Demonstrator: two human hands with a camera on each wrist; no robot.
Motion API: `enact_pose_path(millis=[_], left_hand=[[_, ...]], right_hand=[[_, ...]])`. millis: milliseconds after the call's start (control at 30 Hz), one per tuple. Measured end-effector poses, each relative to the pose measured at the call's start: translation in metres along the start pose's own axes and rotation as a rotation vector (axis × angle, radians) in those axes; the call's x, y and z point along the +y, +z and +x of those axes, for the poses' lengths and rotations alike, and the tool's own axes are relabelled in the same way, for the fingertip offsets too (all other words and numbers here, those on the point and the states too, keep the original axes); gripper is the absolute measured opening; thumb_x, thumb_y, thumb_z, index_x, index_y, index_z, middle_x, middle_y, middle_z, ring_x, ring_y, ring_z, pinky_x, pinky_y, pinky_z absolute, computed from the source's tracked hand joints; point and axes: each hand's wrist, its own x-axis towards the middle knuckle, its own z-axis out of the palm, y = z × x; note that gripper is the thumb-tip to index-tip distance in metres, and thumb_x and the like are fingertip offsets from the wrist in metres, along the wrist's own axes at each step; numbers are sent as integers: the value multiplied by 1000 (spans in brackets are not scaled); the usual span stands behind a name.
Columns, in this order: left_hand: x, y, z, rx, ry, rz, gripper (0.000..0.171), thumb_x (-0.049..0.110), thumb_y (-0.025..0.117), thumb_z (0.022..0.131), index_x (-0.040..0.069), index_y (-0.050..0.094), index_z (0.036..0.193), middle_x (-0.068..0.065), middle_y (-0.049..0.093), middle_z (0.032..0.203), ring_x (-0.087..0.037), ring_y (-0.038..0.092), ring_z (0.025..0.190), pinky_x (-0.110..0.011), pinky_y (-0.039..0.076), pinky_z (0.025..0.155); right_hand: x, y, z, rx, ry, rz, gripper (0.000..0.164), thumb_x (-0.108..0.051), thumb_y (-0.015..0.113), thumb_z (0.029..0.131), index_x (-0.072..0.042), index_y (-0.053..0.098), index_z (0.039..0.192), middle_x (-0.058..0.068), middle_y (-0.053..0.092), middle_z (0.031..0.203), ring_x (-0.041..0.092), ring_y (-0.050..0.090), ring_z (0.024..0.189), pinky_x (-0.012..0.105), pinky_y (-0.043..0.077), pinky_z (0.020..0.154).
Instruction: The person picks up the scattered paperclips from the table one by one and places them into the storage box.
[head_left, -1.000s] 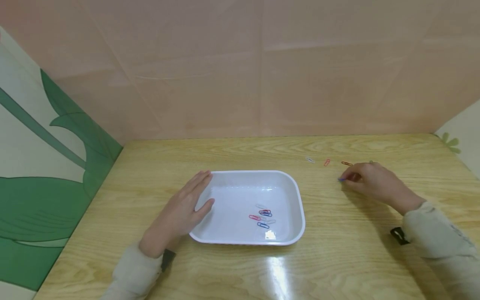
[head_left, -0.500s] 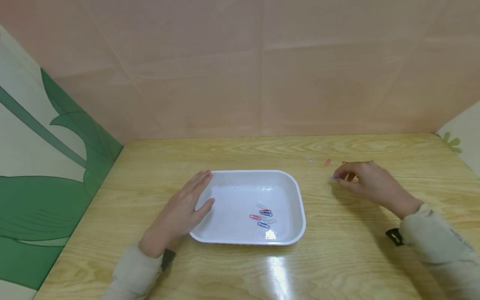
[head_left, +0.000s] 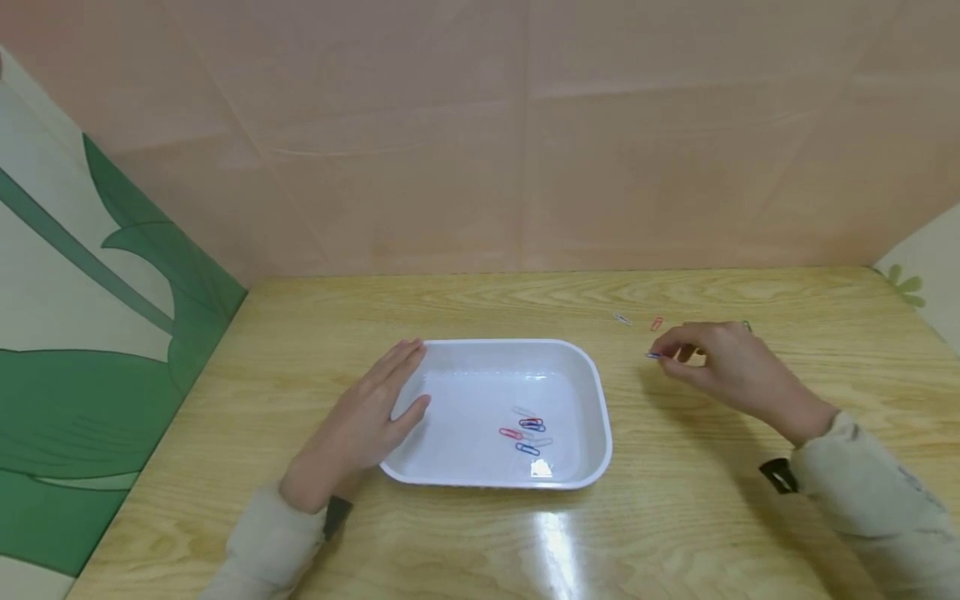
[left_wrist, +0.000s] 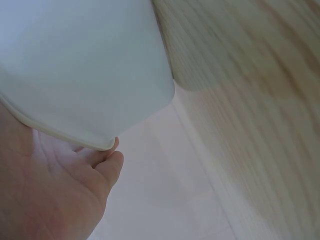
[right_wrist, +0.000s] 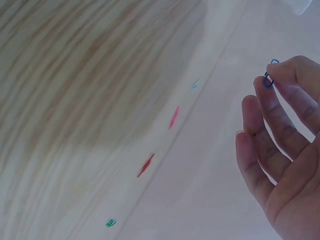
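Between thumb and index finger, my right hand point(head_left: 723, 367) pinches a blue paper clip point(right_wrist: 268, 80), held up off the table to the right of the tray. My left hand point(head_left: 366, 417) rests on the left rim of a white tray point(head_left: 491, 484), fingers straight and thumb reaching over the inside. In the tray lie several paper clips, among them a red paper clip point(head_left: 511, 433) and a dark blue paper clip point(head_left: 527, 449); some overlap. Behind the right hand are a pale paper clip point(head_left: 622, 318), a pink paper clip point(head_left: 657, 324), a red paper clip point(right_wrist: 145, 165) and a green paper clip point(right_wrist: 111, 223).
The wooden table point(head_left: 675, 517) ends at the back against a pinkish covering point(head_left: 517, 192). A panel with green leaf shapes point(head_left: 67, 417) stands along the left side. A pale panel point(head_left: 926, 258) borders the right.
The right hand has moved left toward the tray, carrying the blue paper clip. The left hand and the tray have stayed in place.
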Motion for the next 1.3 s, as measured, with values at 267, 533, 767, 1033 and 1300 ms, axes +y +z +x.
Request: enact_pose_path(millis=[267, 533, 767, 1033, 1300], left_hand=[[1, -1, 0, 1, 4, -1, 64, 32, 57, 100, 3, 36, 153, -14, 36, 160, -34, 31, 149, -52, 31, 121], [1, -2, 2, -9, -11, -5, 64, 33, 57, 100, 4, 36, 153, -12, 35, 160, -33, 30, 150, -52, 30, 121], [1, -1, 2, -7, -10, -4, 65, 33, 57, 100, 4, 35, 153, -13, 35, 160, -33, 30, 150, -52, 30, 121], [1, -1, 2, -10, -9, -6, 65, 33, 57, 100, 5, 34, 154, -13, 35, 160, -31, 29, 150, -52, 30, 121], [0, -1, 2, -3, -4, -5, 65, 33, 58, 99, 4, 35, 153, -14, 35, 160, -32, 29, 150, -52, 31, 121]], right_hand=[[-18, -1, 5, 70, -68, 27, 17, -5, 79, 80, -18, 76, 90, -10, 74, 87, 5, 63, 73, 20, 52, 55], [-38, -2, 9, 91, -110, 65, 23, -3, 78, 80, -21, 75, 94, -14, 71, 87, 2, 61, 76, 19, 51, 59], [-53, 0, 16, 119, -186, 100, 25, 1, 79, 77, -18, 74, 92, -12, 71, 85, 2, 61, 77, 21, 55, 63], [-70, 7, 23, 74, -178, 162, 20, 1, 78, 80, -13, 74, 94, -8, 73, 88, 3, 65, 79, 24, 59, 69], [-83, 16, 28, 28, -188, 219, 15, 0, 76, 82, -9, 74, 94, -5, 72, 89, 4, 63, 80, 22, 59, 68]])
